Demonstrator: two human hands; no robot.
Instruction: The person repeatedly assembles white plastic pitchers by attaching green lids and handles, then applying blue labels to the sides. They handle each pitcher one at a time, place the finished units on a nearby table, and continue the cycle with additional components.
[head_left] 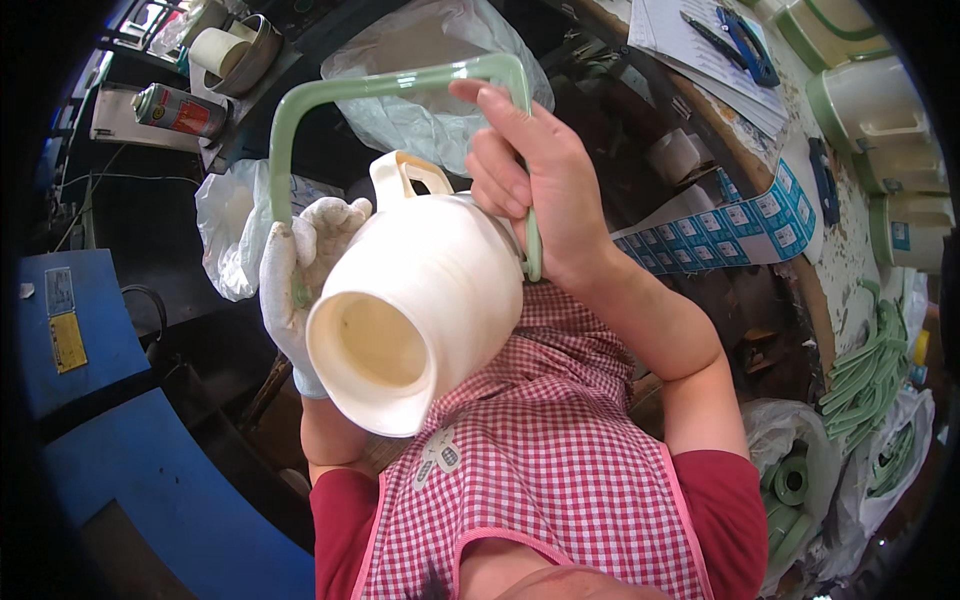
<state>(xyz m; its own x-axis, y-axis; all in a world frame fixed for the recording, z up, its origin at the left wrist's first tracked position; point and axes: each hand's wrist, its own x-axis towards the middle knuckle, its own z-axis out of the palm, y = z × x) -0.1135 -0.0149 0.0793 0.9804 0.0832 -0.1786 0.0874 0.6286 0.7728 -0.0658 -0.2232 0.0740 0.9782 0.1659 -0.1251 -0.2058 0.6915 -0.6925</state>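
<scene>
A cream plastic jug is held tilted in front of my chest, its round mouth and spout facing down toward me. Its small cream side grip points away. Over it arches a green U-shaped handle, with one leg along each side of the jug. My left hand, in a whitish glove, is closed around the jug's left side by the handle's left end; its fingertips are partly hidden. On the other side, my bare right hand grips the handle's right leg, index finger stretched along the upper corner.
Blue machine panels stand at left, below a spray can. Clear plastic bags lie beyond the jug. The right-hand bench holds a blue-and-white sticker strip, a blue cutter, cream containers and bundled green strips.
</scene>
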